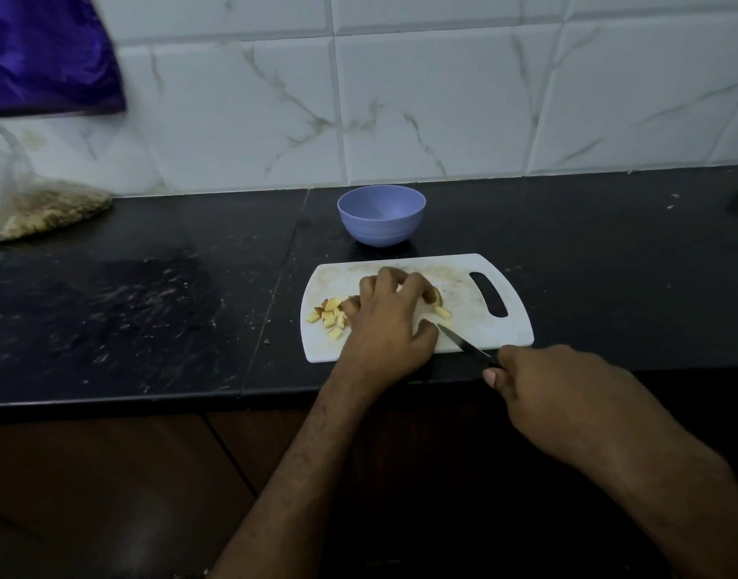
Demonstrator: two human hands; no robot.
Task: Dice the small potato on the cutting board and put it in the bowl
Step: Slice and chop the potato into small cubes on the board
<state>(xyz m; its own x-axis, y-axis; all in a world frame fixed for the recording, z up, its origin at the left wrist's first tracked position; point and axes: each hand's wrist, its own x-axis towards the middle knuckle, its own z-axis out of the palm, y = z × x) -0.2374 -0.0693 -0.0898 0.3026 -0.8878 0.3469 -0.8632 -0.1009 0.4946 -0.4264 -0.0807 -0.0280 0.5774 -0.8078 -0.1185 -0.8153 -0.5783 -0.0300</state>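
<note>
Curling left hand [390, 323] over potato [436, 296] on board [475, 323], dice [329, 317] beside; right hand [538, 378] gripping knife [463, 343].

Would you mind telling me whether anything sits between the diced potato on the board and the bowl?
Nothing visible does. The bowl stands just beyond the cutting board's far edge, and only bare board and counter lie between it and the potato pieces.

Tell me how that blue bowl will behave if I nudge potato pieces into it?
The bowl looks like thin plastic and sits empty, so probably light and apt to slide on the dark counter. Its narrow foot under a wide rim suggests it may tip if bumped high.
</note>
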